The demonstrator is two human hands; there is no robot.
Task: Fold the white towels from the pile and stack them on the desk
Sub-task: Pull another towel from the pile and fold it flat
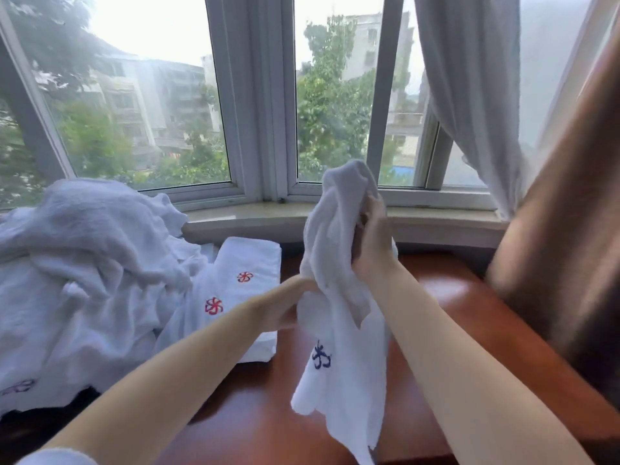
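Overhead and behind everything, a wide white-framed bay window (261,105) fills the top of the view, with green trees and pale apartment blocks beyond the glass. A grey-white sheer curtain (469,95) hangs at the right side of it. Below the window runs a pale stone sill (248,216), and under that lies the glossy reddish-brown wooden desk (446,297).

On the left, a big rumpled pile of white terry towels (77,273) spreads from the sill down to the near edge of the desk. Just beside the pile, and partly overlapped by it, sits a stack of folded white towels with red pinwheel embroidery (248,283), lying flat on the desk top.

Near the middle, a loose white towel with a dark blue embroidered mark (339,350) is held up above the desk, hanging in soft folds with its lower corner dangling toward the near edge.

At the towel's upper part, the right hand (372,243) has its fingers curled round a bunched section of cloth, gripping it firmly. Lower and to the left, the left hand (285,307) reaches into the towel's left edge; its fingertips are hidden behind the cloth, so I cannot tell whether it pinches the fabric or only touches it.
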